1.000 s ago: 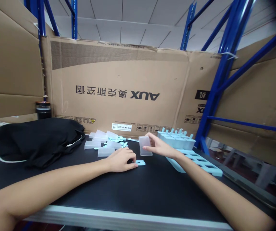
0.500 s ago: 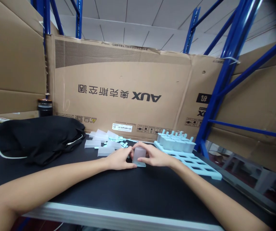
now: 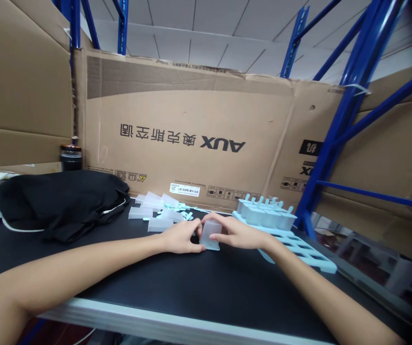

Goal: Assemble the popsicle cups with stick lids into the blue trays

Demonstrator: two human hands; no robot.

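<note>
Frosted cup stands on a light blue base about midway along the black desk, well back from its metal front edge. The person's 2 hands meet around it. Their right hand is clamped on the cup, thumb on the near face and fingers over the top. Their left hand curls at the left side, thumb touching the base's corner; whether it grips cannot be told.

Toward the back edge, left of the hands, lie more frosted cups and loose light blue sticks. By the right edge is a light blue tray, capped molds grouped at its far end. Black cloth is heaped toward the left edge, and a cardboard panel rises along the back edge.
</note>
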